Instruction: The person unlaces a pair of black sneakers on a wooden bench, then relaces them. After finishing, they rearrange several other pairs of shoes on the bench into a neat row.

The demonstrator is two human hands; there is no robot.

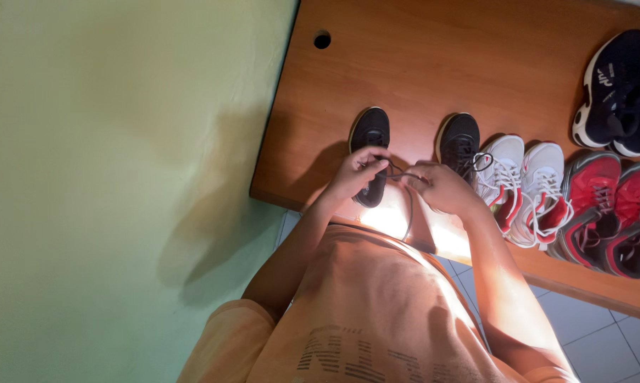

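A black sneaker (pixel 371 135) stands near the front edge of a brown wooden table (pixel 419 64). My left hand (pixel 355 172) rests over its laces and pinches a dark shoelace (pixel 398 172). My right hand (pixel 444 186) holds the other end of that lace, pulled taut between both hands. A second black sneaker (pixel 459 142) stands just behind my right hand.
To the right stand a pair of white sneakers with red trim (pixel 525 186), a red and black pair (pixel 610 213), and a black and white pair (pixel 621 89) farther back. A green wall (pixel 121 177) is at the left. Grey floor tiles (pixel 596 340) lie below the table edge.
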